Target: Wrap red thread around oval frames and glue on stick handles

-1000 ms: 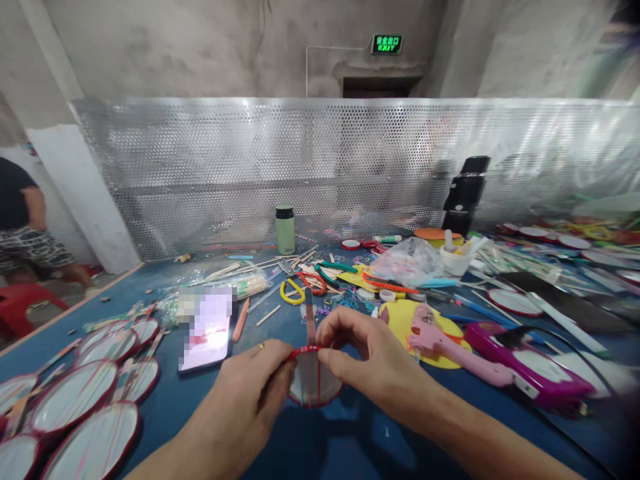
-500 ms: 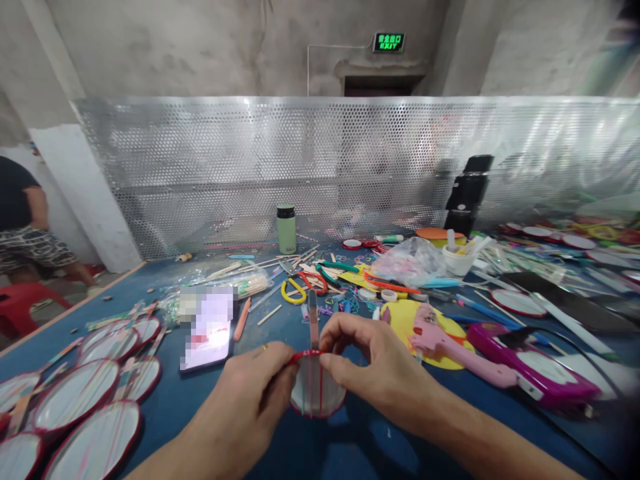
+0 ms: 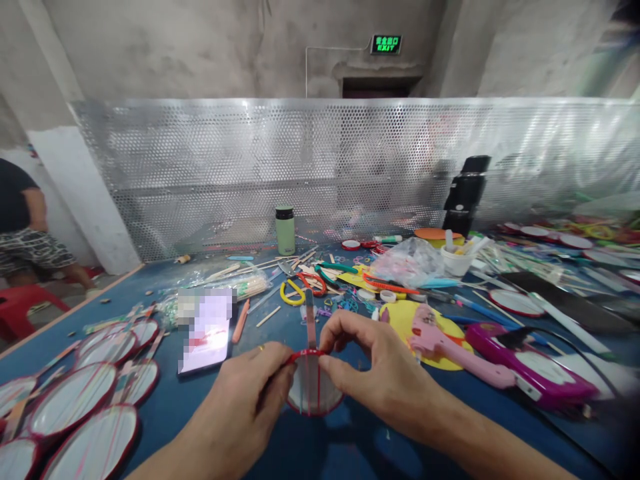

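Both hands hold a small round paddle (image 3: 316,392) with a pale face, a red rim and thin coloured lines running down it. Its flat stick handle (image 3: 311,320) points away from me. My left hand (image 3: 253,393) pinches the rim on the left side. At the rim's upper right, the thumb and index finger of my right hand (image 3: 373,363) are closed together. To my left lie several similar round paddles (image 3: 75,399) with red rims, overlapping each other. A lit phone (image 3: 207,333) rests beyond my left hand.
Scissors with yellow handles (image 3: 293,292), sticks and small bands litter the blue table (image 3: 280,453). A pink glue gun (image 3: 457,357) and a purple device (image 3: 533,367) with a cable lie right. A green bottle (image 3: 285,231) stands before the perforated metal screen (image 3: 225,167). A person (image 3: 23,213) is far left.
The view has shifted very slightly. Both hands keep their pinch on the paddle's rim, and nothing else has visibly moved.
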Available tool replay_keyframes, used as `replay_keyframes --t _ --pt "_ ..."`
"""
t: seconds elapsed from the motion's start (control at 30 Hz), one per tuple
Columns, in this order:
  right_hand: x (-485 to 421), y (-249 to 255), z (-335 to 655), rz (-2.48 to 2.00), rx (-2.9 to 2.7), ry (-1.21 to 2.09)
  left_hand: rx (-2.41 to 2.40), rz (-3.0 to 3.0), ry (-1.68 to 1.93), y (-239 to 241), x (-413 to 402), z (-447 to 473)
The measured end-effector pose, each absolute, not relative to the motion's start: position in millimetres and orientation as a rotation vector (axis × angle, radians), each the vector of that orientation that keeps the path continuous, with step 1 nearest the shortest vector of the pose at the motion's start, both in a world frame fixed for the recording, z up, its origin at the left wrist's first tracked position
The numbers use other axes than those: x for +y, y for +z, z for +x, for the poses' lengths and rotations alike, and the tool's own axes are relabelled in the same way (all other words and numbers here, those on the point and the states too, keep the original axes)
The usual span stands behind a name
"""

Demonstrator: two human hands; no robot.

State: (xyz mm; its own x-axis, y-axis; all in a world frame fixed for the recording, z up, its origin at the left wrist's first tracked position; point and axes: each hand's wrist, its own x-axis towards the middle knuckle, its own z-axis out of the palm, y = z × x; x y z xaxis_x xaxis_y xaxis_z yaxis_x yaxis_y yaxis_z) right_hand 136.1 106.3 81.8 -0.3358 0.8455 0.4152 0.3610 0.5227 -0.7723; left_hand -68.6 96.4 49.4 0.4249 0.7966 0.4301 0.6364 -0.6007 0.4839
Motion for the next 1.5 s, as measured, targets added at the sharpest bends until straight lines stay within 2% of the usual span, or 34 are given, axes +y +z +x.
replay_keyframes --t 1.5 --pt "101.7 81.2 132.9 -0.976 -1.884 0.672 1.254 2.291 0.913 60.7 92.9 -65.4"
